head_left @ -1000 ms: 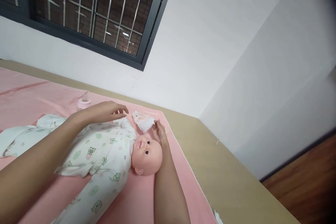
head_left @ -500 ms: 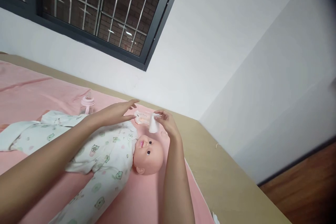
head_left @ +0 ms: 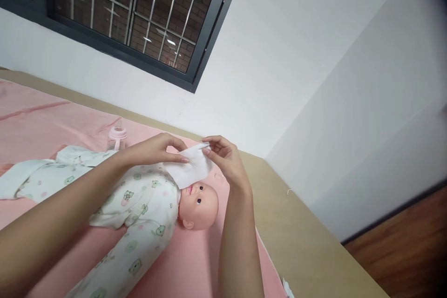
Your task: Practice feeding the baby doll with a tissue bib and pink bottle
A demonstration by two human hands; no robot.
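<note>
A white tissue (head_left: 190,167) is spread between my two hands, just above the doll's shoulder and chin. My right hand (head_left: 225,156) pinches its upper right corner between thumb and fingers. On the left side of the sheet, my left hand (head_left: 164,149) has its thumb in front and its fingers behind, gripping it. Below lies a baby doll (head_left: 200,207) on its back, its bald head to the right, dressed in a white suit with a green and pink animal print. The tissue hides part of the doll's far shoulder and the plastic packet behind.
A pink baby bottle (head_left: 117,136) stands beyond the doll's body. A pink blanket (head_left: 174,260) covers much of the wooden surface (head_left: 296,233). White walls and a barred window (head_left: 139,14) border the far side. Something small and white (head_left: 287,288) sits at the blanket's right edge.
My left hand has moved right and taken hold of the tissue. The tissue, bunched in my right hand before, is now opened out flat, covering the packet behind it.
</note>
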